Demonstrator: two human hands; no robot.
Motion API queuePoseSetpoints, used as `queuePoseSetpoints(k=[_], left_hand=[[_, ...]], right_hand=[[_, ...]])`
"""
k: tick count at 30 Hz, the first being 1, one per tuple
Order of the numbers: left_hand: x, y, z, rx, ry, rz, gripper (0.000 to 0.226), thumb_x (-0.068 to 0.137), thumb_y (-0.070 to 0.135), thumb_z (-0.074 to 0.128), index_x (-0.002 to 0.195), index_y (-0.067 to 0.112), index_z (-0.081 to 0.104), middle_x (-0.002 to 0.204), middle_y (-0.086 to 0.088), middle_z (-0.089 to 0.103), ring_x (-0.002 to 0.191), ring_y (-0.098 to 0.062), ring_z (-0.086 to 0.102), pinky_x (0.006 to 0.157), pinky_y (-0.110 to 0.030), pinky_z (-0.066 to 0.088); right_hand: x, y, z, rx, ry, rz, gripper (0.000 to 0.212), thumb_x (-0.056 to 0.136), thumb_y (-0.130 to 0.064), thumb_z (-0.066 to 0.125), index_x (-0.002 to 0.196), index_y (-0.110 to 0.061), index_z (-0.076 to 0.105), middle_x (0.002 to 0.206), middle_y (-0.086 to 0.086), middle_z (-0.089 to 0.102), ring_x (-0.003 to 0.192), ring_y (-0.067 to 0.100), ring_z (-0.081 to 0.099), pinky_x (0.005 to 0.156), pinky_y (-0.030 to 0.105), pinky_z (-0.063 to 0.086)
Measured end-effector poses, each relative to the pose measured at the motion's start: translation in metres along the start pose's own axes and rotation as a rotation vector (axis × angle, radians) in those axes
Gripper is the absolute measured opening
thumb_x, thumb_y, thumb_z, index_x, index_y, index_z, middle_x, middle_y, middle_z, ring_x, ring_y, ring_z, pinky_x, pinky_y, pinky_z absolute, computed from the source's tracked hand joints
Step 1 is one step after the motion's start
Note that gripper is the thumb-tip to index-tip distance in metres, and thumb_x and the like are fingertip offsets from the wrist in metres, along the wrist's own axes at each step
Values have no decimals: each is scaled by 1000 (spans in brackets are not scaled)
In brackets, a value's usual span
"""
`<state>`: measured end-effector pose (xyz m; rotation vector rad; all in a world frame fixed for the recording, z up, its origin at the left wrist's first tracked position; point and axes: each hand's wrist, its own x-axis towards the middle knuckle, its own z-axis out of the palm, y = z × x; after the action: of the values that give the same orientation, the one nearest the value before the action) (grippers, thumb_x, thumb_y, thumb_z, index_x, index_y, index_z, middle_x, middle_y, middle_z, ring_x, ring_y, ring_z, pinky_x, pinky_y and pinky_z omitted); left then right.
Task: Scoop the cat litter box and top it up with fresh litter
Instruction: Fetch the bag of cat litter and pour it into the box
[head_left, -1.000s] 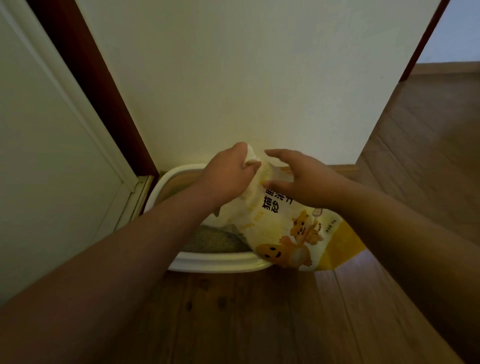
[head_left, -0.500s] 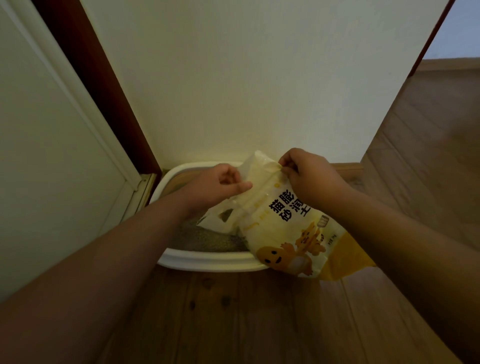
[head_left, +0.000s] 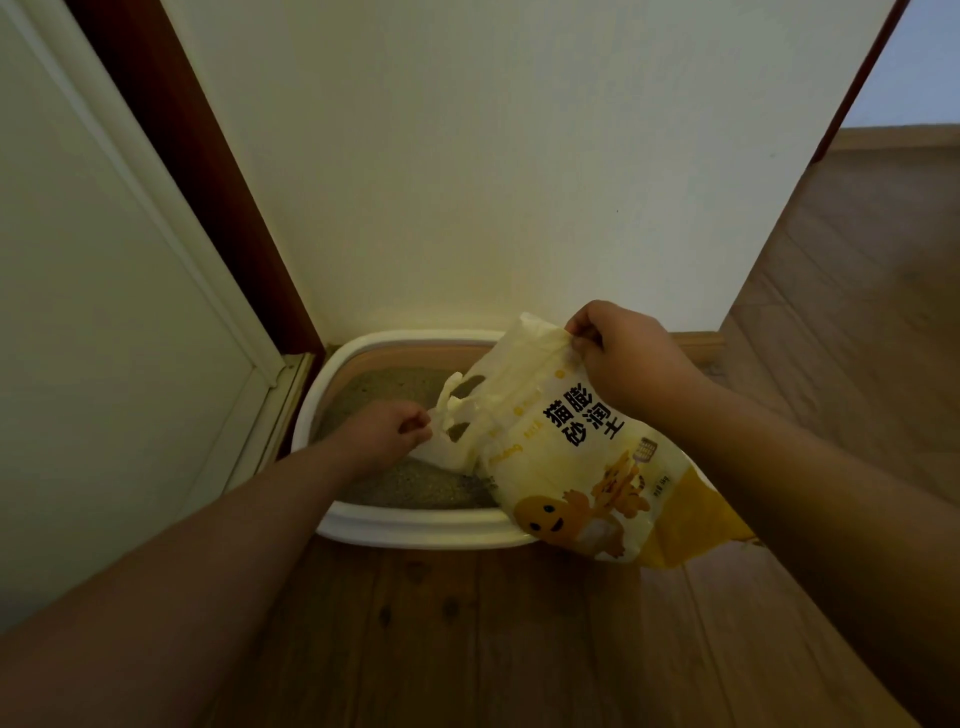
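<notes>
Walls (head_left: 493, 156) of pale cream meet behind the scene, with a dark red-brown door frame (head_left: 197, 171) at the left and wooden floor (head_left: 467, 639) below. White litter box (head_left: 415, 527) sits on the floor against the wall, its tray holding grey litter (head_left: 415, 483). Yellow-and-cream litter bag (head_left: 571, 467), printed with black characters and orange cartoon cats, leans tilted over the right end of the box, its lower part overhanging the front rim and its torn top pointing up and left above the litter. Right hand (head_left: 628, 358) grips the upper corner of the bag, its fingers curled and pinching the plastic. Left hand (head_left: 384, 434), lower and over the litter, has its fingers closed in a pinch on the loose torn strip of the bag's top edge.
</notes>
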<state>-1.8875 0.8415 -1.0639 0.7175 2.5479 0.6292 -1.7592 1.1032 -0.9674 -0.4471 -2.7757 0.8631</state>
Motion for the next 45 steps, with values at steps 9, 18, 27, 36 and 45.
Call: queuePoseSetpoints(k=[9, 18, 27, 36, 45], left_hand=[[-19, 30, -1, -163, 140, 12, 16, 106, 24, 47, 109, 16, 60, 95, -7, 63, 88, -24, 59, 73, -36, 47], [-55, 76, -20, -76, 106, -24, 11, 103, 21, 49, 104, 21, 59, 91, -3, 63, 84, -21, 59, 71, -37, 50], [-93, 129, -19, -83, 243, 43, 13, 103, 28, 51, 92, 28, 58, 87, 7, 62, 80, -10, 59, 71, -33, 53], [-107, 162, -25, -60, 403, 219, 17, 103, 27, 47, 89, 28, 56, 85, 11, 55, 79, -4, 53, 65, -25, 42], [-97, 161, -30, -4, 406, 224, 15, 102, 27, 50, 90, 28, 59, 86, 13, 57, 81, -3, 53, 69, -27, 46]], right_hand=[[-9, 0, -15, -21, 0, 43, 16, 102, -16, 46, 109, -21, 59, 93, -4, 64, 75, 8, 59, 56, 22, 44], [-36, -14, -47, -17, -62, 194, 20, 95, -6, 50, 98, -24, 57, 91, -5, 61, 74, 9, 56, 53, 24, 41], [-72, -14, -71, 181, 123, 300, 26, 93, -5, 49, 99, -21, 68, 85, -5, 65, 77, 20, 63, 68, 43, 59], [-80, 11, -99, 271, 163, 423, 26, 93, 1, 45, 94, -16, 64, 88, 5, 65, 76, 25, 61, 61, 37, 54], [-71, 37, -93, 153, -22, 487, 28, 90, -1, 48, 104, -20, 62, 94, 2, 64, 87, 22, 62, 80, 45, 58]])
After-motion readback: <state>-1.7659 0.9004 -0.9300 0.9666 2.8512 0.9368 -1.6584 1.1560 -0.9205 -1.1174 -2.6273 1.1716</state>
